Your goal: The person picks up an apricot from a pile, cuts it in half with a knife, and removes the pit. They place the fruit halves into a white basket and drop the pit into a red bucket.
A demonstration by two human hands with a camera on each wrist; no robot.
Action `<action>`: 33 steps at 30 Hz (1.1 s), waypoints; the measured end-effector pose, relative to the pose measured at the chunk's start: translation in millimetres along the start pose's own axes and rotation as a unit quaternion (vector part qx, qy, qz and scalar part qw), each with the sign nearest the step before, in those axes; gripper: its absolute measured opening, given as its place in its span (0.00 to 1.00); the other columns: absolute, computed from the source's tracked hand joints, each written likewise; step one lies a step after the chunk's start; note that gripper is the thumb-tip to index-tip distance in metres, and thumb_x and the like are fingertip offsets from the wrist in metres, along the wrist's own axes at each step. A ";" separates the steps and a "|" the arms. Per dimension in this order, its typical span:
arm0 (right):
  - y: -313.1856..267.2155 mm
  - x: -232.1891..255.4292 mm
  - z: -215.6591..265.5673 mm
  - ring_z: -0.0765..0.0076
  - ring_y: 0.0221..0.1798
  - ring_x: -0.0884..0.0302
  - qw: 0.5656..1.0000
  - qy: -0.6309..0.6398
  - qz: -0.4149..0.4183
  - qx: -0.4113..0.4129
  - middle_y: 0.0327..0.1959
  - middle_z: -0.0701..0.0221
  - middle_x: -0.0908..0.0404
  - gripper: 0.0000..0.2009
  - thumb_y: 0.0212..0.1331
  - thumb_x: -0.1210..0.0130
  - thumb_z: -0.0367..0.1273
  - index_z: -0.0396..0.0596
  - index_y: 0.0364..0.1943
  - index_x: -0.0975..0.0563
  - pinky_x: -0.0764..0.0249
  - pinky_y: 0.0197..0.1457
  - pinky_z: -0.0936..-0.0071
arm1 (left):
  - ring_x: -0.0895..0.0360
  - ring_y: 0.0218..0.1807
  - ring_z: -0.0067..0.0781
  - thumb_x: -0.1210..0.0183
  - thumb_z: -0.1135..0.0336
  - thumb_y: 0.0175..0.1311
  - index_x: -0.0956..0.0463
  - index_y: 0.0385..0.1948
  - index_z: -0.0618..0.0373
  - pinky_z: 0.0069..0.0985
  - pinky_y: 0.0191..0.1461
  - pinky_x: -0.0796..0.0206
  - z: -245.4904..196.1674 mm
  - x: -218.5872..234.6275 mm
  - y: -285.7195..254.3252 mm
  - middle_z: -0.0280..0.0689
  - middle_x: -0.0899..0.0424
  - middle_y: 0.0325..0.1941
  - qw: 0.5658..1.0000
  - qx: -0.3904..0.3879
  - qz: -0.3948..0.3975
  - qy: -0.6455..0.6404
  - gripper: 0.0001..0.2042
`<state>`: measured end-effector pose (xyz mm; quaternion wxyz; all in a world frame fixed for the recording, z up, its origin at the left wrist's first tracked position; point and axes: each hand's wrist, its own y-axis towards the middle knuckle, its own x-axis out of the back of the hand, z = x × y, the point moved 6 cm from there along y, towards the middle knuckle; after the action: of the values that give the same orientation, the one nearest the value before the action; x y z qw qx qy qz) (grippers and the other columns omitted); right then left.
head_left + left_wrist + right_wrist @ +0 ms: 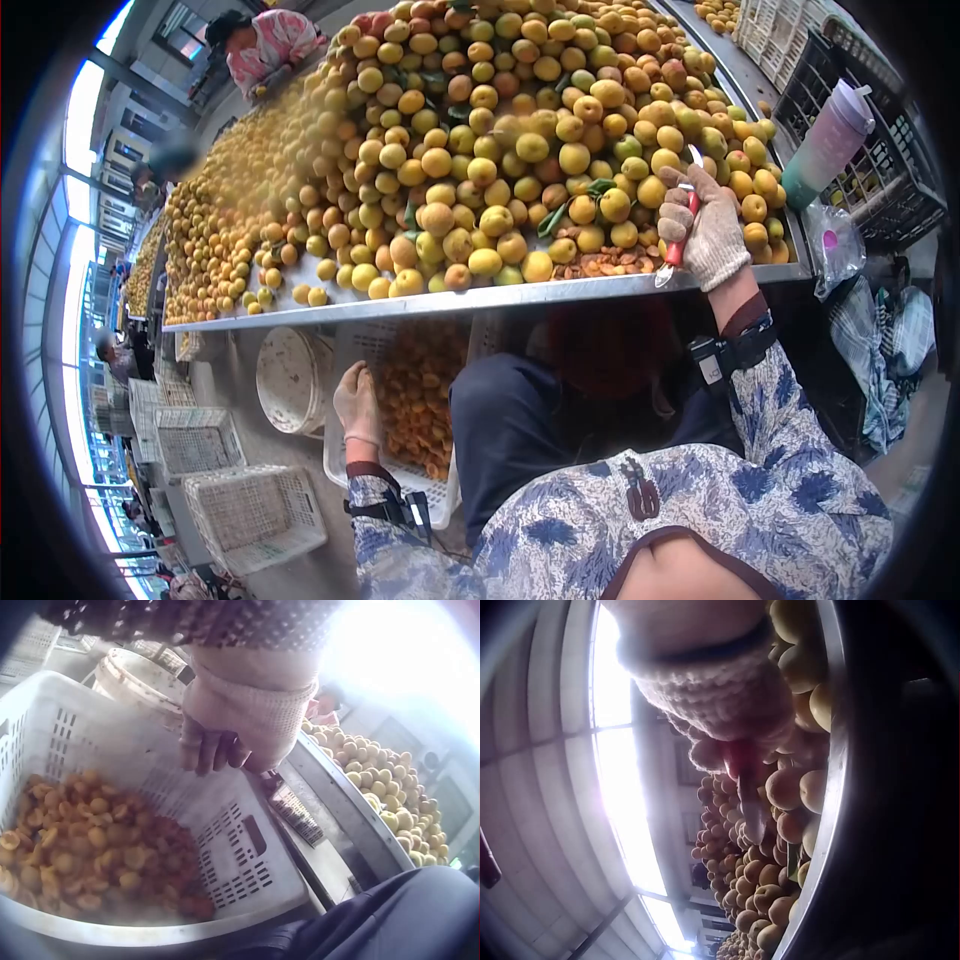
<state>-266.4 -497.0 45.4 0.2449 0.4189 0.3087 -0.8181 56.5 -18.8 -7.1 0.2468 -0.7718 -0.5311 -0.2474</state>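
Observation:
My gloved right hand (pixel 708 225) grips a small red-handled knife (pixel 680 232) over the near right corner of the fruit table. Metal shows at both ends of its handle, and in the right wrist view the blade (pixel 751 810) points out past the fingers. Beneath this hand lies a patch of cut fruit pieces (pixel 610 263), beside heaped whole apricots (pixel 485 215). My left hand (pixel 358 405), also gloved, hangs above a white plastic crate (pixel 247 851) of halved apricots (pixel 97 847). Its fingers (pixel 217 750) are loosely bent downward, with no fruit showing in them.
A metal rim (pixel 480 303) edges the table. Left of the crate stand a white bucket (pixel 290 380) and several pale crates (pixel 255 515). A tumbler (pixel 830 140) and a black crate (pixel 890 190) stand at the right. Another person (pixel 270 45) is across the heap.

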 end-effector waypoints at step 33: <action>-34.5 -7.3 17.3 0.82 0.15 0.34 0.999 -0.051 0.002 0.020 0.23 0.81 0.29 0.11 0.68 0.47 0.39 0.52 0.50 0.24 0.35 0.15 0.78 | 0.30 0.60 0.40 0.42 0.54 0.63 0.21 0.47 0.50 0.44 0.66 0.44 -272.1 -170.6 23.2 0.33 0.24 0.58 0.784 -0.502 -0.027 0.363 0.15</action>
<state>-294.5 -484.5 69.8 0.2536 0.3818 0.2790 -0.8438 -7.7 -320.4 85.9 -0.0083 -0.6253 -0.2240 -0.7475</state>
